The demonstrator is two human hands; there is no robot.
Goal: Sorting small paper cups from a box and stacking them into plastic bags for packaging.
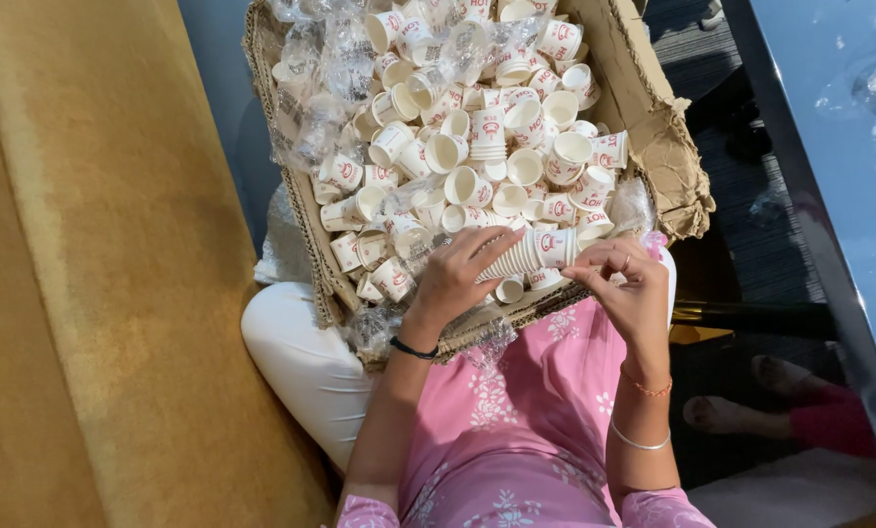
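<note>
Stacking step: left hand [455, 277] grips nested paper cup stack [528, 254] at cardboard box [653, 127] near edge; right hand [626, 284] pinches its end cup. Next: seat cup squarely, judging by grip.

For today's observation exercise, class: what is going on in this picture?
A seated person holds a nested stack of small paper cups sideways between both hands, left hand around the rims, right hand at the base end. It sits over a torn cardboard box on the lap, full of loose cups and clear plastic wrap.
</note>
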